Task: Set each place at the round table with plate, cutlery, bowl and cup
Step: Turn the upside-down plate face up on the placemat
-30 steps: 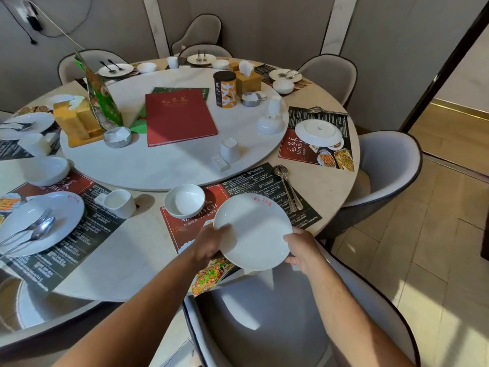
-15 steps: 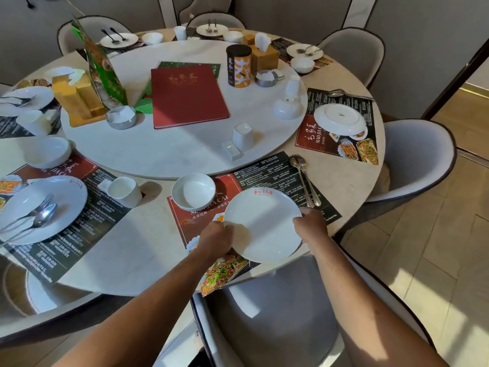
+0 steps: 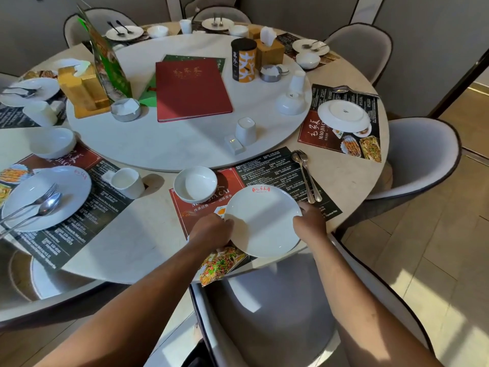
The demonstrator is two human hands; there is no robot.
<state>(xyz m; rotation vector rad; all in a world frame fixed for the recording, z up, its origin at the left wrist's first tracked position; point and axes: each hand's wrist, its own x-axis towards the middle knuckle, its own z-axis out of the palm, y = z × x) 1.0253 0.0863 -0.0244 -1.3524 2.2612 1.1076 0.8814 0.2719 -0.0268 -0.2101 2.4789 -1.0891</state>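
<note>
Both hands grip one white plate (image 3: 263, 221): left hand (image 3: 211, 230) on its rim at 9 o'clock, right hand (image 3: 311, 221) at 3. Plate sits over the placemat (image 3: 264, 176) at the table (image 3: 127, 247) edge, apparently touching it. Bowl (image 3: 195, 183) at plate's 10 o'clock; fork and spoon (image 3: 307, 176) at 2.

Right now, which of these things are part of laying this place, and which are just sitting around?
Part of the job:
plate, held by left hand and right hand
bowl
fork and spoon
placemat
cup

Just lying about:
red menu
tin
tissue box
ashtray
</note>
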